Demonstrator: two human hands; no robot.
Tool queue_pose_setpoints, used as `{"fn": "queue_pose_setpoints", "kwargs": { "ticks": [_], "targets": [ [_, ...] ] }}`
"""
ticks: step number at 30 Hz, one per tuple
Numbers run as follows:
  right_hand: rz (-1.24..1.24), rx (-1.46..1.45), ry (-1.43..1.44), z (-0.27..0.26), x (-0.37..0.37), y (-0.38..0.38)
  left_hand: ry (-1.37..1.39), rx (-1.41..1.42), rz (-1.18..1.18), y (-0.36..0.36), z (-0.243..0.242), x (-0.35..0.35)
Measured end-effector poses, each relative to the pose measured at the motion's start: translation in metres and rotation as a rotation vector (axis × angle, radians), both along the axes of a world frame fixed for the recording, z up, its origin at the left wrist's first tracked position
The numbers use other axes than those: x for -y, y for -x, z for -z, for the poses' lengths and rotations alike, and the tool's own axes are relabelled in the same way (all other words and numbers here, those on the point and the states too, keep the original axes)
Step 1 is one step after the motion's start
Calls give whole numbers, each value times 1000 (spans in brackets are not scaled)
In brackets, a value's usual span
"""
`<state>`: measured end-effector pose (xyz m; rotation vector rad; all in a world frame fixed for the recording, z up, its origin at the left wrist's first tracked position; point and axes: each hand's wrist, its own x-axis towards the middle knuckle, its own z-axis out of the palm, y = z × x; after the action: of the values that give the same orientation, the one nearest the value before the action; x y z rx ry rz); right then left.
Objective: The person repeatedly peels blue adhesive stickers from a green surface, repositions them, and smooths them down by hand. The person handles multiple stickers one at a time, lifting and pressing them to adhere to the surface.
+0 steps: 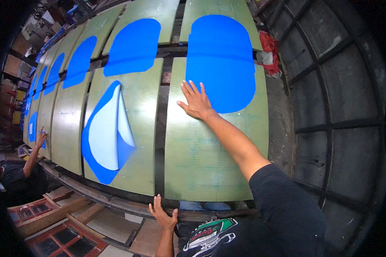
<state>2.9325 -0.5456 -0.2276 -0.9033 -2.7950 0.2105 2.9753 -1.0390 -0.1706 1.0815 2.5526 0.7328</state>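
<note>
My right hand (pixel 195 102) is spread palm down at the lower left edge of a large blue cut panel (pixel 223 57), apparently fabric. This panel lies flat across two green boards, and my hand covers part of its edge. Near the front rail of the table, my left hand (pixel 164 216) has its fingers apart and holds nothing; whether it touches the rail I cannot tell. On the neighbouring green board (pixel 141 128) lies another blue panel (pixel 96 135), partly folded over so that its pale underside (pixel 103 135) shows.
More blue panels (pixel 135 46) lie in a row leftward across the boards. Dark gaps (pixel 160 141) separate the boards. At the far left, a co-worker's hand (pixel 41 138) is over a small blue piece. Red plastic (pixel 268 53) lies beyond the right edge, beside a dark panelled wall (pixel 350 83).
</note>
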Motion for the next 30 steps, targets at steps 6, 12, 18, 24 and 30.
{"fn": "queue_pose_setpoints", "kwargs": {
  "ticks": [6, 12, 18, 24, 30],
  "targets": [
    [182, -54, -81, -11, -48, -110, -68, 0, -33, -2, -3, 2],
    [571, 198, 20, 2, -41, -220, -115, -26, 8, 0, -11, 7],
    [613, 276, 56, 26, 12, -190, -223, -51, -26, 1, -7, 19],
    [473, 248, 70, 7, 71, -188, -376, -8, 9, -1, -5, 28],
    [343, -19, 304, 12, 168, -189, -553, 482, 279, 35, -11, 81]
  ]
}}
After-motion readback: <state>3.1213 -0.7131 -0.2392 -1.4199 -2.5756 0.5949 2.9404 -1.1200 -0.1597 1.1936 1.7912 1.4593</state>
